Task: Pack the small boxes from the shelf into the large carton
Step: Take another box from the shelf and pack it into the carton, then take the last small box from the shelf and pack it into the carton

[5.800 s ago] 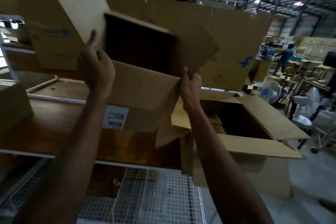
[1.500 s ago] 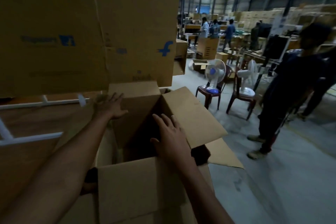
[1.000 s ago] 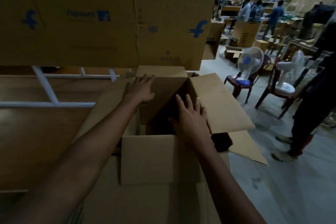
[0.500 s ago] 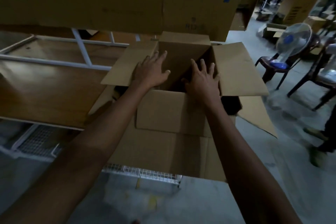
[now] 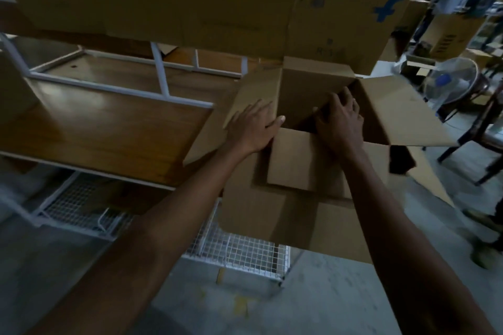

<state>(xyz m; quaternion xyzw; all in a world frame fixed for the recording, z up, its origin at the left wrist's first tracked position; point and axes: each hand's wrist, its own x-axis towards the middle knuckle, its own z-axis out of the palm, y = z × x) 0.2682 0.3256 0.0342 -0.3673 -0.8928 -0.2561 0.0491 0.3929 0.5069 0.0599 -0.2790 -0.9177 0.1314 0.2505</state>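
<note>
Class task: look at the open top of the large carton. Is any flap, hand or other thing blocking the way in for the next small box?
Partly. The large carton has its side flaps spread outward, but the left hand and right hand reach over its mouth. The far flap stands upright at the back. What lies inside is too dark to tell.

Dim warehouse interior noted. A grey concrete floor [image 5: 313, 294] is seen below, with faint yellow marks. A brown wooden shelf board [image 5: 103, 128], glossy with reflected light, is framed by white metal bars [image 5: 160, 73]. A white wire-mesh rack [image 5: 239, 250] is seen beneath it. Flattened cardboard sheets [image 5: 217, 3] with blue printed logos are stood behind the shelf. At right, a white fan [image 5: 449, 84] is set on a dark chair [image 5: 487, 128]. Blurred people [image 5: 449, 0] and stacked cartons are visible in the far background.
</note>
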